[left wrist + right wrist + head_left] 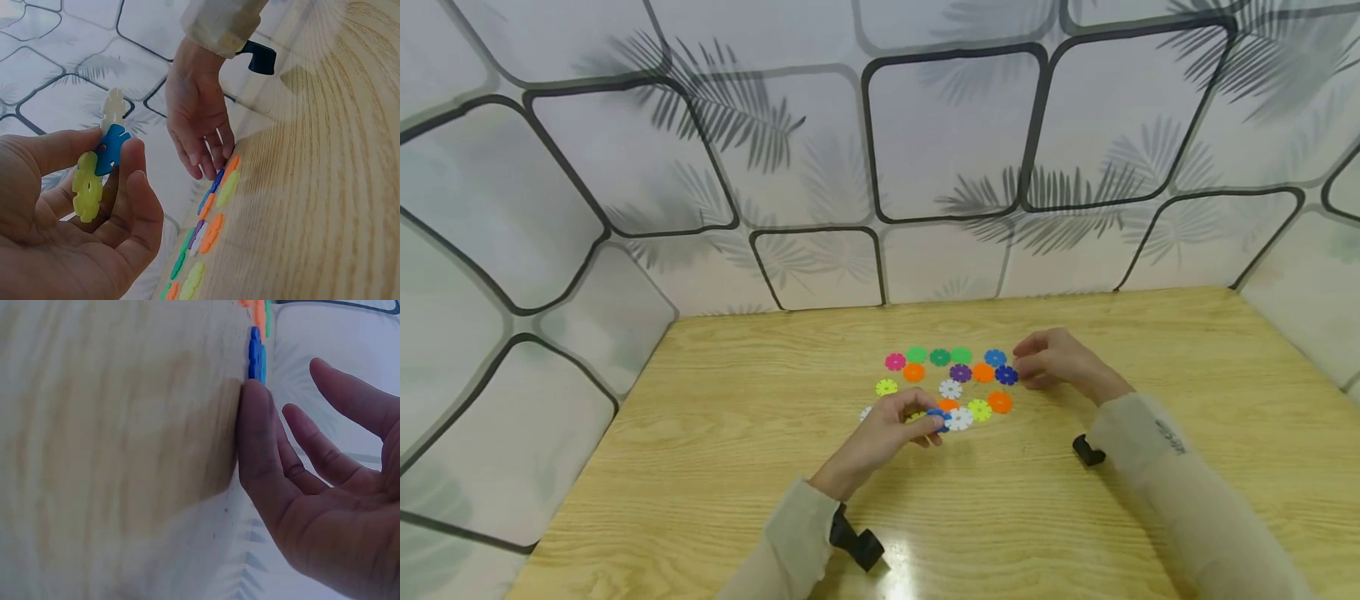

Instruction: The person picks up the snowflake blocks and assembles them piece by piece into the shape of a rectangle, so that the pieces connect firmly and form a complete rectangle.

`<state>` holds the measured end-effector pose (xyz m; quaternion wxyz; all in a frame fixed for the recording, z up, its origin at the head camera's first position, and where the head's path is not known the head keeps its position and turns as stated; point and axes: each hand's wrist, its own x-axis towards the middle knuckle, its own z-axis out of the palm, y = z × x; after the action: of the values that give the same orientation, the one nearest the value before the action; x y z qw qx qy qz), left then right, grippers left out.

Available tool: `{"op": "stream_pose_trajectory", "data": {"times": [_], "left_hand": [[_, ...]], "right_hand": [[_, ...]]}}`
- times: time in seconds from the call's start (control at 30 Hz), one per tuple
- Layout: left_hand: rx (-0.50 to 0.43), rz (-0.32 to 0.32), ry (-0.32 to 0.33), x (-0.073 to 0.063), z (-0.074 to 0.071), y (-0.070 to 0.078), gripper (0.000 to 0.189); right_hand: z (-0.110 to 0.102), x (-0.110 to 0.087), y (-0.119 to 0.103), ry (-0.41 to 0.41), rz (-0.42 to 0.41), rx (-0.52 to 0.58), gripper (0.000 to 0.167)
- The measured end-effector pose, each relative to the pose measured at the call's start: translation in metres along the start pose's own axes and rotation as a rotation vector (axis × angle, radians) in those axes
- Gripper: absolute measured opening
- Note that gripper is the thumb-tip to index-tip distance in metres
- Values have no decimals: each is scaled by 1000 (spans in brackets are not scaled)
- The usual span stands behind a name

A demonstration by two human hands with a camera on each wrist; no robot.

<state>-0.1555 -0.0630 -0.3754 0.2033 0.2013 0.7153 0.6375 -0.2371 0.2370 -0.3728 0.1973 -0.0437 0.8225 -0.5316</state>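
Observation:
Between thumb and fingers my left hand [887, 427] pinches a blue notched plastic disc [112, 150]. A white disc [114, 107] and a yellow disc [87, 187] are joined to it, one at each side, making a short chain above the table. My right hand [1062, 365] rests low at the right end of the loose discs with loosely bent fingers and nothing in its grasp. One fingertip touches or nearly touches a dark blue disc [255, 353], which lies flat beside a lighter blue disc [996, 357].
Several loose discs lie flat on the wooden table [715, 467], among them a pink disc [895, 362], a purple disc [960, 372] and an orange disc [1000, 402]. Some sit partly behind my left hand. A patterned cloth wall [955, 142] borders the table's back and sides.

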Motion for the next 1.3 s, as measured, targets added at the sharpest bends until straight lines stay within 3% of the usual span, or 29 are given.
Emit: {"op": "stream_pose_trajectory", "data": {"times": [0.2,0.47,1.03,1.3], "left_hand": [[1,4,-1,0,0,-2,16],[-8,-9,-14,0,2,-5,13],[16,3,-14,2,2,-5,14],[11,-28,15,2,-1,-5,14]], "right_hand": [[0,5,5,-6,9,9,43],[2,5,12,7,-60,-116,40],[13,8,2,74,-39,-209,30],[16,9,3,99,-28,-246,25]]}}
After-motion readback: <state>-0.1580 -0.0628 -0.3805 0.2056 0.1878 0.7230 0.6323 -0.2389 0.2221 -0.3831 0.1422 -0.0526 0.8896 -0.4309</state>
